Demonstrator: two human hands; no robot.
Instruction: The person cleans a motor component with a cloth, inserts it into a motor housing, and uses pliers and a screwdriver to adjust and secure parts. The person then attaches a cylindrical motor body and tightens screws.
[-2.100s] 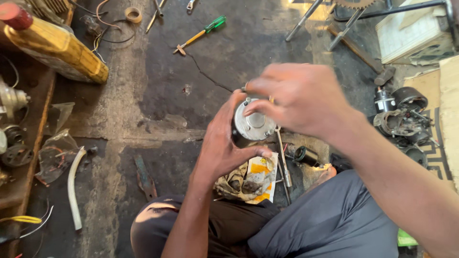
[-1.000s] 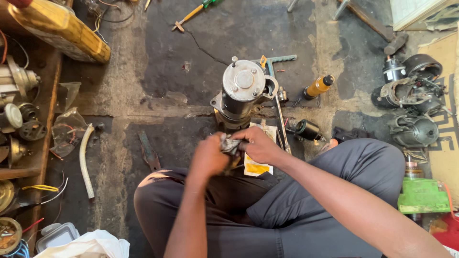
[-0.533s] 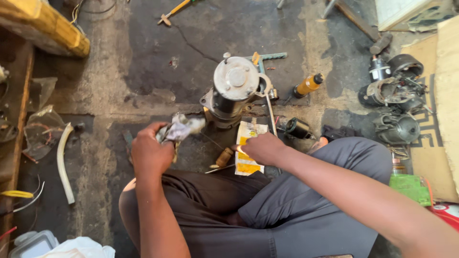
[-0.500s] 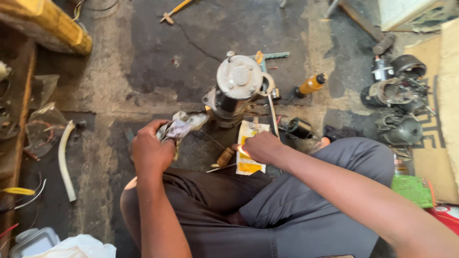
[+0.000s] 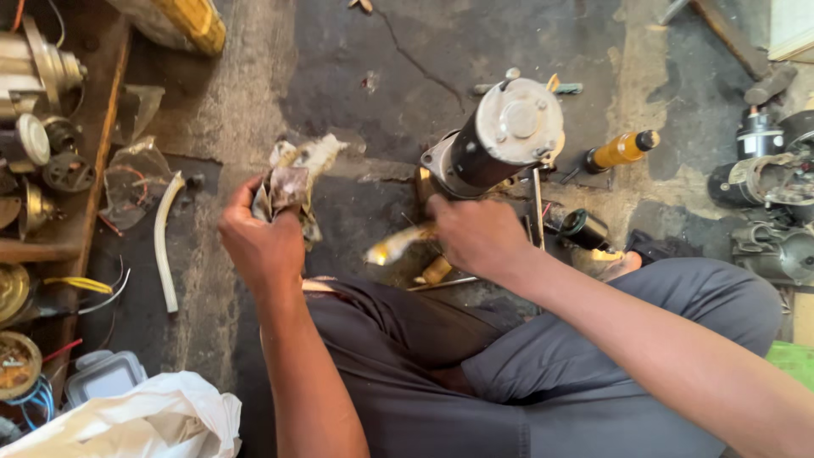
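I sit cross-legged on a dark, oily floor. My left hand [image 5: 261, 242] is closed around a dirty crumpled rag [image 5: 292, 178], held up left of centre. My right hand [image 5: 476, 233] grips a yellow-handled tool [image 5: 398, 244] that points left, just below a starter motor [image 5: 496, 140]. The motor stands upright on the floor, a black cylinder with a round silver end cap facing up. My right hand is right at its base.
A second yellow-handled screwdriver [image 5: 621, 150] lies right of the motor. More motor parts [image 5: 767, 182] sit at the far right. A wooden shelf [image 5: 93, 182] with metal parts runs down the left. A white hose piece [image 5: 164, 242], a plastic bag [image 5: 144, 420] and a yellow jerrycan [image 5: 182, 21] are nearby.
Both hands left the motor's top and it now stands alone. My left hand carried the rag out to the left, and my right hand picked up the yellow-handled tool by the motor's base.
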